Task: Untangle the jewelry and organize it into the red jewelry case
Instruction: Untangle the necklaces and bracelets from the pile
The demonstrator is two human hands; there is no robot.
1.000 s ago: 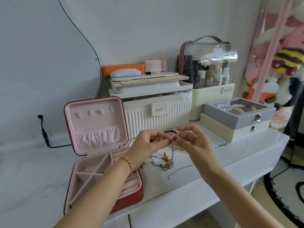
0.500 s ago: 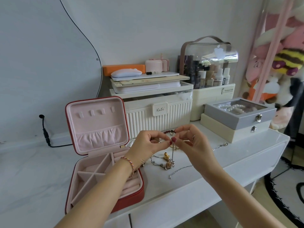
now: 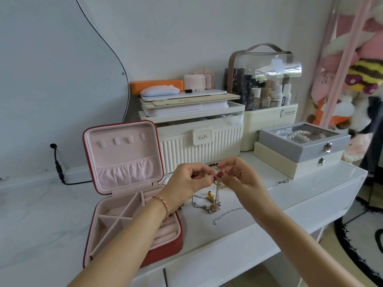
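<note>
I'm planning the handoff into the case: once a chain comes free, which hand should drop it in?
Probably the left hand: its forearm already lies over the open red case. The right hand is farther off, beyond the tangle.

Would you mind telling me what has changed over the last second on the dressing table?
Hardly anything: the left hand and right hand keep pinching the tangled gold and silver chains at the same spot above the white tabletop, with only slight finger shifts. The open red jewelry case has not moved.

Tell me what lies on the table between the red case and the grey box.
In the head view, the tangled chains lie between the red case and grey box, with both hands above.
</note>
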